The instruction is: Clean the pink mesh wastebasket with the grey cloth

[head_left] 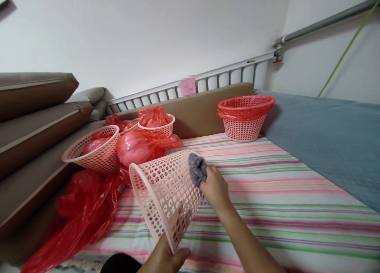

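A pale pink plastic basket (169, 182) with a pattern of holes lies tipped on its side above the striped sheet, its mouth facing left. My left hand (168, 257) grips its rim at the bottom, thumb outside and the fingers partly hidden behind the wall. My right hand (216, 188) is closed on a grey cloth (197, 170) and presses it against the basket near its base. Just behind the basket is a red plastic bag (139, 146), bunched up.
Several similar baskets stand about: one (92, 150) at left, another (170, 124) behind it, both with red bags, and one (245, 126) at back right with a red bag over its rim. Sofa cushions (35, 138) line the left. A loose red bag (86, 209) lies at lower left.
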Available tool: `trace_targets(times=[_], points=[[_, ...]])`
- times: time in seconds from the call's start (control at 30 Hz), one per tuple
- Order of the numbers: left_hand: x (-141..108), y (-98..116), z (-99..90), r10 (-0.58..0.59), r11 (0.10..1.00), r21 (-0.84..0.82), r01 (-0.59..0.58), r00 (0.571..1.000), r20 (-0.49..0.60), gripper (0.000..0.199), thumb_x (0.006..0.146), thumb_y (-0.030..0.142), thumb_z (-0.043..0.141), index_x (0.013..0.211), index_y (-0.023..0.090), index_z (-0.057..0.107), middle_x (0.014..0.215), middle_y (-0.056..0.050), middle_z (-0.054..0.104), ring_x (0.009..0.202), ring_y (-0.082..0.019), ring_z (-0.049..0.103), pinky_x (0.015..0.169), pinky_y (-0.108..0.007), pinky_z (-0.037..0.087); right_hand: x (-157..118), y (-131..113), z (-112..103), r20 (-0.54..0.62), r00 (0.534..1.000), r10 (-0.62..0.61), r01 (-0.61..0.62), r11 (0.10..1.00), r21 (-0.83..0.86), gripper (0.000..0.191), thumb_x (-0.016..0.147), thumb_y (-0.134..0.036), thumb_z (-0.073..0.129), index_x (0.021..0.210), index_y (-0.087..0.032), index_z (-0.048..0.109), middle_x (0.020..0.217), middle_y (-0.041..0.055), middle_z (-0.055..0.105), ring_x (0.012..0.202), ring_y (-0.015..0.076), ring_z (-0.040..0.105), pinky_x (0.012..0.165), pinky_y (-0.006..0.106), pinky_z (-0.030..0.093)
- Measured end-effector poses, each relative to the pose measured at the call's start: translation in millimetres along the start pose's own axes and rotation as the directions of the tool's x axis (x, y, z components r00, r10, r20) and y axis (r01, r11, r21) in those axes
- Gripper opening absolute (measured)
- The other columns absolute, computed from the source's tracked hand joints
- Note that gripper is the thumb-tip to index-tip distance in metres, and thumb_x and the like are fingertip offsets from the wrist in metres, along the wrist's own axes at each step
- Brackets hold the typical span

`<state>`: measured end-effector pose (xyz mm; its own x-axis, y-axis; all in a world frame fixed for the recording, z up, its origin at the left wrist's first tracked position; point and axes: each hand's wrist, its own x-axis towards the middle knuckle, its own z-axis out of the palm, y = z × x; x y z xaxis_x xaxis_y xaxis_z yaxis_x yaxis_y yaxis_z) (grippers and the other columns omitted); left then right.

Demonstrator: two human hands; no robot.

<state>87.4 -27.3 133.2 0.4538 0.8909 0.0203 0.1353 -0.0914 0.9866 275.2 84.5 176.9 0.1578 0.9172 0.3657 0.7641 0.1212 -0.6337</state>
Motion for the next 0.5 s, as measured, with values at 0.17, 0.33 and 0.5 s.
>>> trace_targets(times=[0.17, 0.33, 0.5], points=[[5, 28, -2.3, -0.041, 0.999, -0.028, 0.039, 0.993, -0.107, 0.060, 0.077, 0.035, 0.064, 0.133, 0.021, 0.046, 0.142, -0.010, 0.043, 0.131, -0.033, 0.038, 0.111, -0.046, 0.027, -67, -68, -7, 0.025, 0.919, -0.395, 0.384, 0.905, 0.182, 0.065, 0.064, -0.006, 0.053, 0.125, -0.030, 0.052, 0.107, 0.0064, 0.056, 0.096, 0.0237, 0.050, 0.084, 0.035, 0.039], [6, 18, -7.6, 0.025, 1.000, -0.008, -0.026, 0.992, -0.124, 0.053, 0.080, 0.034, 0.062, 0.130, 0.024, 0.049, 0.136, -0.008, 0.052, 0.129, -0.032, 0.040, 0.108, -0.046, 0.032, -79, -76, -7, 0.047, 0.891, -0.452, 0.428, 0.870, 0.243, 0.071, 0.061, -0.006, 0.054, 0.126, -0.033, 0.051, 0.107, 0.0048, 0.054, 0.095, 0.0239, 0.049, 0.084, 0.037, 0.040], [-1, -12, -10.6, 0.106, 0.994, -0.023, -0.106, 0.994, -0.007, 0.069, 0.085, 0.027, 0.057, 0.142, 0.037, 0.021, 0.151, -0.001, 0.029, 0.139, -0.023, 0.024, 0.115, -0.047, 0.009, -23, -31, 4, -0.025, 0.973, -0.230, 0.230, 0.973, 0.003, 0.049, 0.068, -0.006, 0.048, 0.114, -0.019, 0.059, 0.101, 0.0094, 0.058, 0.093, 0.0233, 0.052, 0.079, 0.032, 0.040]])
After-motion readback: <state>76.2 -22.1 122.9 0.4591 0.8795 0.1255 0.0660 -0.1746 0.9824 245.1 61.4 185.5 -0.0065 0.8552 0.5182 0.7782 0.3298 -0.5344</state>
